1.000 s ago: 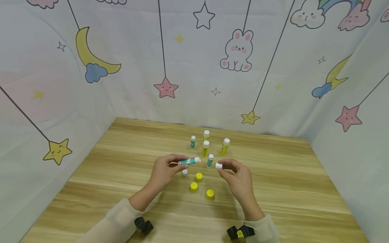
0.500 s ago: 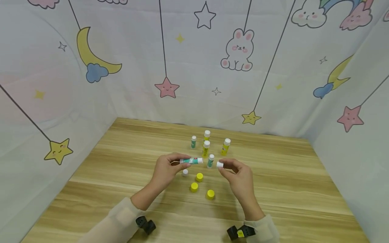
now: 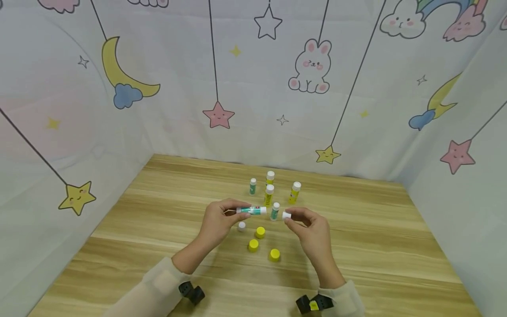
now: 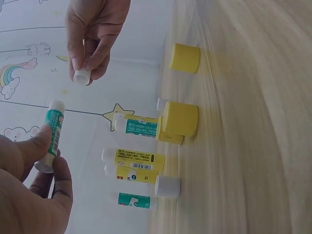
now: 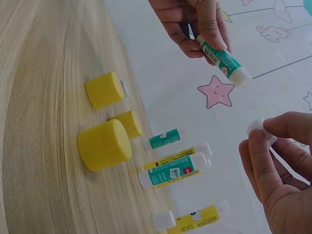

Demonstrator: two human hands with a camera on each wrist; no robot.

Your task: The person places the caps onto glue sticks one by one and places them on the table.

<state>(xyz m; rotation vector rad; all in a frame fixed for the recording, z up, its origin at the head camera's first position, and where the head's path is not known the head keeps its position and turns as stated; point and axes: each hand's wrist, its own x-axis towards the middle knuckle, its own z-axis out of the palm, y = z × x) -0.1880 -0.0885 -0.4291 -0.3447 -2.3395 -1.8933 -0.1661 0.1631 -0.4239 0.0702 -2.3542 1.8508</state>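
My left hand (image 3: 218,222) holds a green-and-white glue stick (image 3: 252,211) between thumb and fingers, almost level, its white end towards the right. In my right hand (image 3: 313,231) a small white cap (image 3: 287,215) is pinched between thumb and fingertips, its hollow end visible in the left wrist view. A gap separates the cap from the glue stick. Behind that gap a green glue stick (image 3: 275,212) stands upright on the table. Three yellow caps (image 3: 260,232) and one white cap (image 3: 242,226) lie on the table below the hands.
Farther back stand another green glue stick (image 3: 253,186) and three yellow glue sticks (image 3: 295,193), all upright with white tops. The wooden table (image 3: 376,246) is bordered by a printed cloth (image 3: 178,79) at the back and sides. A black wrist camera (image 3: 192,293) sits on each sleeve.
The glue stick in my left hand has shifted slightly right and turned from a slight upward tilt to nearly level. My right hand with the white cap has barely moved.
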